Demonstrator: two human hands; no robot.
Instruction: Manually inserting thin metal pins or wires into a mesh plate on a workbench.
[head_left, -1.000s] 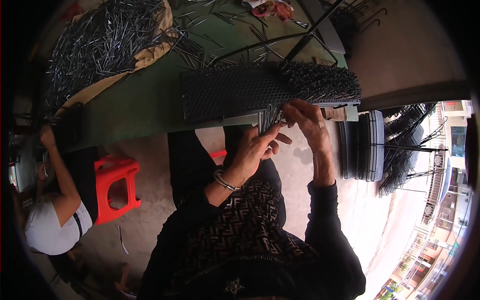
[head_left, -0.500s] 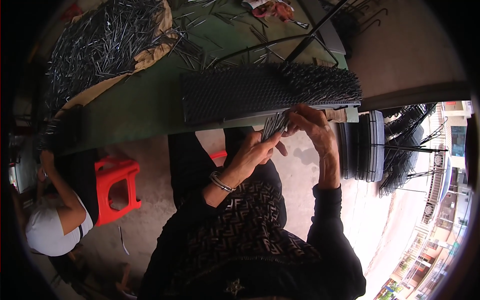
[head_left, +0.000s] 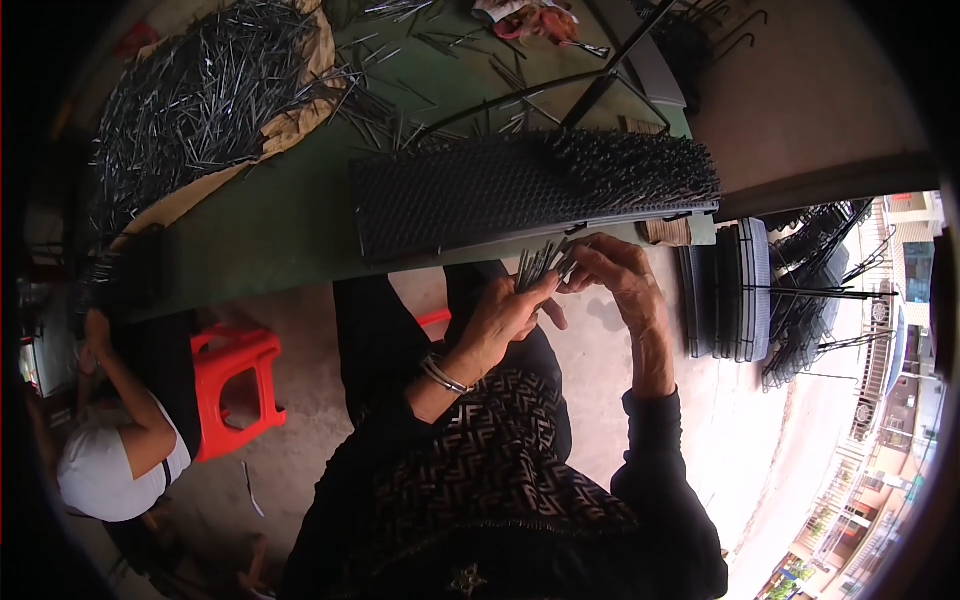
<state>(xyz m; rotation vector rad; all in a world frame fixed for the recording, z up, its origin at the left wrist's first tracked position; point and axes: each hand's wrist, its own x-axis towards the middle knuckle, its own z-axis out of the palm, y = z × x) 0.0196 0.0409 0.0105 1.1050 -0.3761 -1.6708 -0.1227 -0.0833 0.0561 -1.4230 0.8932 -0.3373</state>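
My left hand [head_left: 498, 325] is closed round a fanned bundle of thin grey metal strips [head_left: 537, 265], their ends sticking up past the thumb. Against the right side of this bundle, my right hand [head_left: 622, 272] pinches at the strips with thumb and fingertips; how many it grips is hidden. Just beyond both hands, a long dark perforated block [head_left: 440, 200] lies along the table's near edge. Dark strips [head_left: 640, 165] stand densely in its right part, while rows of small holes show on the left.
A large heap of metal strips [head_left: 200, 95] lies on brown paper on the green table [head_left: 240, 235]. A black rod frame [head_left: 590, 100] rises behind the block. At left are a red stool [head_left: 235, 390] and another person [head_left: 120, 450]. Dark racks [head_left: 740, 290] stand at right.
Both hands have stayed at the bundle, the right fingertips shifting slightly down and left along it. The view has shifted a little, and the strips have spread more in my left hand.
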